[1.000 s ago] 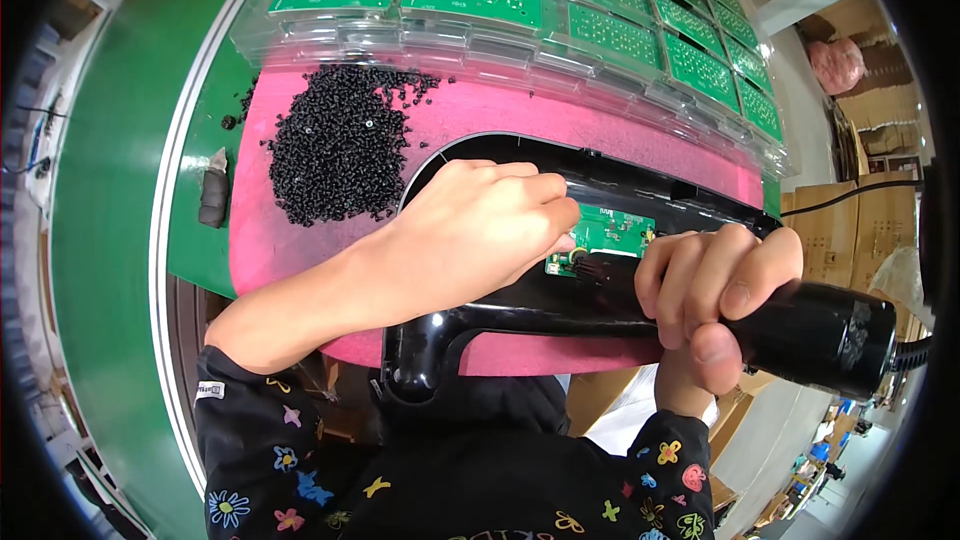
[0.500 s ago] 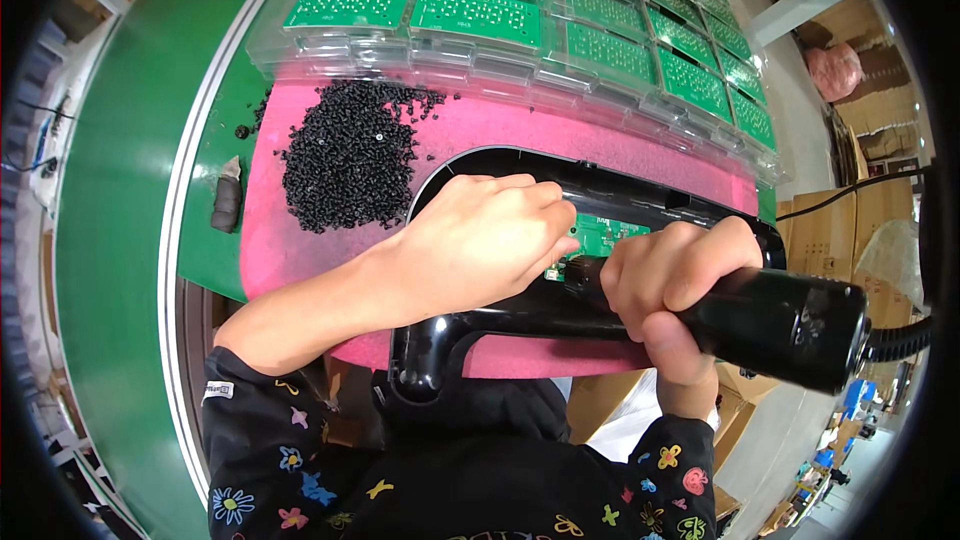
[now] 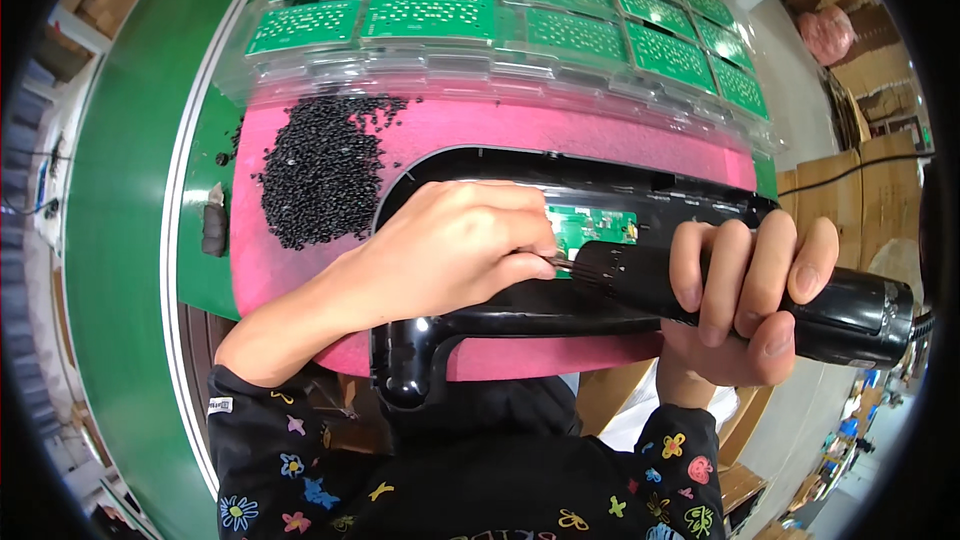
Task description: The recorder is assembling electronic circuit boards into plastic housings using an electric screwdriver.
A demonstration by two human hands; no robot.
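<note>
My right hand (image 3: 745,290) wraps round a black electric screwdriver (image 3: 850,315), which lies nearly level with its bit pointing left. My left hand (image 3: 450,245) is pinched at the bit's tip. Whatever is between those fingertips is too small and hidden to make out. Beneath both hands is a long black plastic housing (image 3: 480,165), its hollow side up, with a rounded arm at its lower left. Inside it a green circuit board (image 3: 610,227) shows partly, the rest covered by my left hand and the screwdriver.
A heap of small black screws (image 3: 318,175) lies on the pink mat (image 3: 450,125), left of the housing. Behind it, clear plastic trays (image 3: 440,65) hold several green circuit boards (image 3: 430,15). A dark grey roll (image 3: 214,223) rests on the green table (image 3: 120,240).
The screwdriver has moved right and tipped closer to level, its bit now at my left fingertips. My right hand's grip has shifted, with the fingers over the top. The view has moved slightly.
</note>
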